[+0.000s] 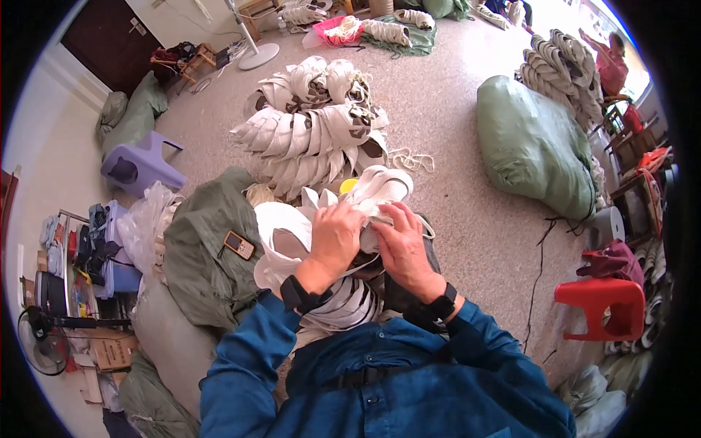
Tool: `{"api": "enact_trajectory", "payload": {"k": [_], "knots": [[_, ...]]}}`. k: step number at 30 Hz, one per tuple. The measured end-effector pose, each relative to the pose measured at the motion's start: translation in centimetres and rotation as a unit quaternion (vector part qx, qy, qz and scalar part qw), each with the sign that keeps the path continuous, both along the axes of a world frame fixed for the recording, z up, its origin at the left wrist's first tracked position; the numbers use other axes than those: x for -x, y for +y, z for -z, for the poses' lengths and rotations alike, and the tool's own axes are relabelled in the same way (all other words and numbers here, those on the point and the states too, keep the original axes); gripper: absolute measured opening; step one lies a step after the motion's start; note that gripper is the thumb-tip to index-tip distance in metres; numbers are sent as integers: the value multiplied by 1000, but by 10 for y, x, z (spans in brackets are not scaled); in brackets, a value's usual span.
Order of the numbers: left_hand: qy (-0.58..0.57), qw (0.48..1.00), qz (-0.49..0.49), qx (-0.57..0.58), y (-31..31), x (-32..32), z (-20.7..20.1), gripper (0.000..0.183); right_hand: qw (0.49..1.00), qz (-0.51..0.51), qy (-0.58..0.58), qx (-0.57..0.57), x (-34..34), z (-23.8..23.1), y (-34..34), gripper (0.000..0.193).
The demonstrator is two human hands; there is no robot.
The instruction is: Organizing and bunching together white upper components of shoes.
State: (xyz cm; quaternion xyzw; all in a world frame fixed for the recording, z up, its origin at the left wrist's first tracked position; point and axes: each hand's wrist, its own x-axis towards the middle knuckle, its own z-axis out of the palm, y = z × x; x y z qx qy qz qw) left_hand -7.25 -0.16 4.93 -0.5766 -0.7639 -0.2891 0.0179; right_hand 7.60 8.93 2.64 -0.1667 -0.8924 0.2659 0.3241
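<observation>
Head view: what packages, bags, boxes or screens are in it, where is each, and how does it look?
Green sack: upper right floor, bulging, pale green.
Olive bag: left of both hands, crumpled.
Small phone: lying on that bag, orange-edged, dark screen.
Cardboard box: lower left, brown.

I have one view to work with, from the head camera, worn high on the person and tilted steeply down over the chest. It faces forward and down, so the blue sleeves enter from the lower edge and the hands, left hand (334, 237) and right hand (401, 248), sit near the centre, close under the lens. The fisheye bends everything toward a dark round rim. Beyond the hands the floor (467, 131) stretches away to the top of the picture, where things shrink with distance. The picture's left is the person's left. No second view overlaps this one.
</observation>
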Motion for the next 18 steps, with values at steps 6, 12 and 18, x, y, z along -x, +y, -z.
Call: {"api": "enact_trajectory", "payload": {"k": [6,12,18], "knots": [[124,991,0,56,-15,-10,6,18,999,37,-18,9,22,11,-11,21],[16,999,-7,35,-13,-8,4,12,997,64,22,31,31,12,-8,11],[-3,1000,-10,18,-21,-6,7,12,997,25,-59,-42,-67,-11,14,5]]}}
